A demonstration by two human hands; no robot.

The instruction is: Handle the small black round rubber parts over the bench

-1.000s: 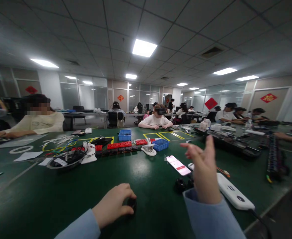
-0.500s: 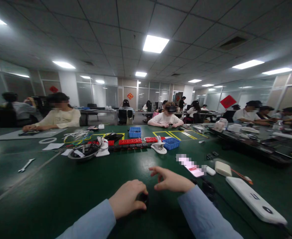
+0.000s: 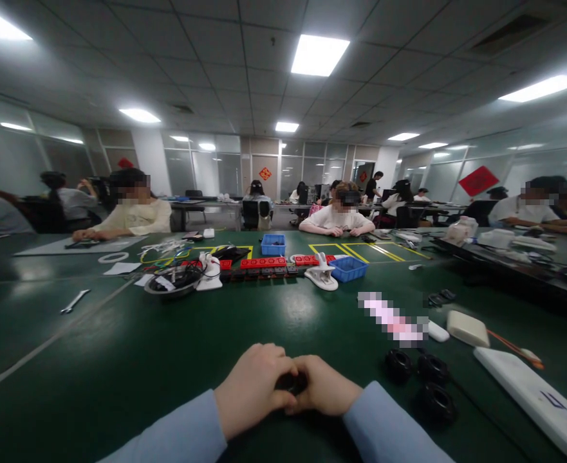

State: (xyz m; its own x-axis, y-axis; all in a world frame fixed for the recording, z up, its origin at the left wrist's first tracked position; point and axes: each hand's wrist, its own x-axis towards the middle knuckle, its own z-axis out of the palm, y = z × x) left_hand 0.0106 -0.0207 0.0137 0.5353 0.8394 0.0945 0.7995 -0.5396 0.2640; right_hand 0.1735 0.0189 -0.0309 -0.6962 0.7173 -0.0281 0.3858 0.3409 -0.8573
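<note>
The tabletop (image 3: pixel 177 341) is green; both trays (image 3: pixel 349 269) are blue.

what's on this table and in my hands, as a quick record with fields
left hand: in a grip on a small dark part
right hand: on the same part, meeting the left
right side: three black rings, white box
left side: wrench
beyond hands: two blue bins, red sockets
surface: green table
unclear: what the part is
</note>
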